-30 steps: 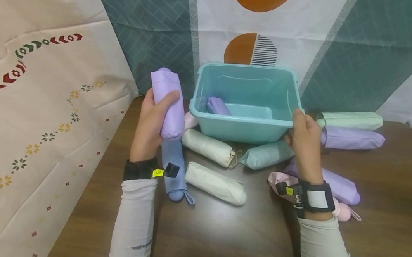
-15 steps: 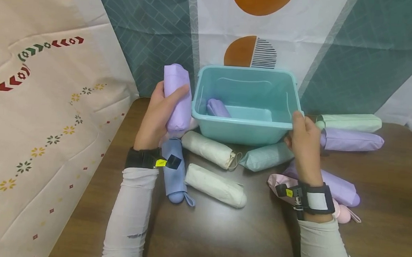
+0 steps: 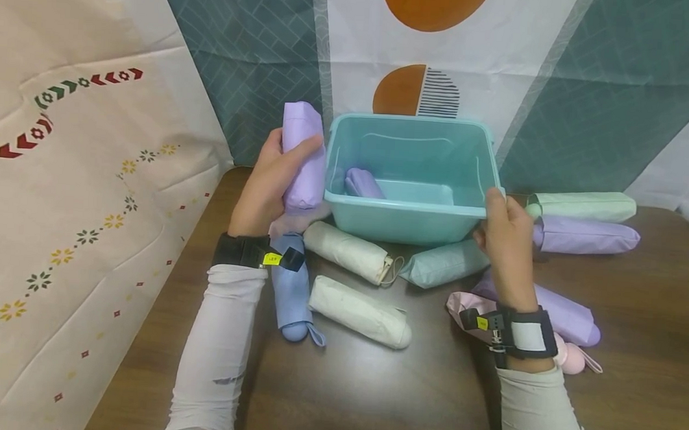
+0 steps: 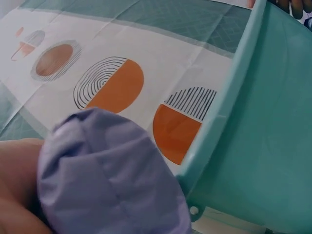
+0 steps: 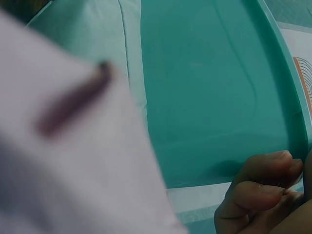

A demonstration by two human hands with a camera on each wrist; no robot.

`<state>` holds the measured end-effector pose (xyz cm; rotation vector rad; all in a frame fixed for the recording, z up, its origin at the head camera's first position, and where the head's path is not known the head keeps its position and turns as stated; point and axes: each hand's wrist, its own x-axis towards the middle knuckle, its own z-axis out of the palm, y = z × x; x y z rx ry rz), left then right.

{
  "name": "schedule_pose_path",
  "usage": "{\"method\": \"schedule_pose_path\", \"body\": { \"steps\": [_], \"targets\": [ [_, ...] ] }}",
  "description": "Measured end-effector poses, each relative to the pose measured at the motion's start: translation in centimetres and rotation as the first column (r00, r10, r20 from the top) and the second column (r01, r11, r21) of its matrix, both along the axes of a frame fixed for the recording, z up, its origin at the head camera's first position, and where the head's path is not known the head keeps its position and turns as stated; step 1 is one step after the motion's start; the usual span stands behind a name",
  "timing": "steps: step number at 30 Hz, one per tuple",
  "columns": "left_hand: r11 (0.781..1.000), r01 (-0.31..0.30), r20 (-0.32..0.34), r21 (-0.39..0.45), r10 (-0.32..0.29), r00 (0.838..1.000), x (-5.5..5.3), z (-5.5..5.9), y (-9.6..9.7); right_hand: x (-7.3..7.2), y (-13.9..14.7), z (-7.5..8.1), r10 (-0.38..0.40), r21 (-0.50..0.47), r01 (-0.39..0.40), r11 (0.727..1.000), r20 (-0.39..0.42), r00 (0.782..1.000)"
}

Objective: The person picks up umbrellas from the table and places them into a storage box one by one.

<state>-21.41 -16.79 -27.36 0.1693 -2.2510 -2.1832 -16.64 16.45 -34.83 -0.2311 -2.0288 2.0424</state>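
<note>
In the head view my left hand (image 3: pixel 267 185) grips a folded purple umbrella (image 3: pixel 308 182), held upright just left of a teal plastic bin (image 3: pixel 402 223). The left wrist view shows this umbrella's end (image 4: pixel 112 170) close to the bin's rim (image 4: pixel 217 124). My right hand (image 3: pixel 507 233) pinches the bin's front right corner. Its curled fingers (image 5: pixel 258 195) show against the bin wall in the right wrist view. Inside the bin, on the left, lies another purple umbrella (image 3: pixel 364 183).
Several folded umbrellas lie on the brown table: a blue one (image 3: pixel 291 290), a cream one (image 3: pixel 348 249), a pale one (image 3: pixel 359 310), a grey-green one (image 3: pixel 444 262), a mint one (image 3: pixel 585 205), plus purple and pink ones at right. Patterned cloth (image 3: pixel 252 74) hangs behind.
My left hand has moved right and slightly away from me, bringing the purple umbrella up to the bin's left side. My right hand stays on the bin's corner.
</note>
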Motion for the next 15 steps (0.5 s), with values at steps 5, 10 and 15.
{"method": "schedule_pose_path", "body": {
  "steps": [5,10,15],
  "targets": [
    [0.993,-0.014,-0.015,0.121,0.015,1.000,-0.28,0.23,-0.20,-0.29,0.02,-0.36,-0.006,0.000,0.006,1.000,0.012,1.000],
    [0.988,0.029,-0.049,0.150,-0.021,0.999,-0.47,0.32,-0.18,-0.47,0.11,-0.53,-0.029,-0.001,0.029,1.000,0.026,0.999],
    [0.994,0.080,-0.088,0.080,-0.073,0.993,-0.32,0.38,-0.07,-0.46,0.05,-0.52,-0.041,0.006,0.041,0.999,0.032,0.999]
  ]
}}
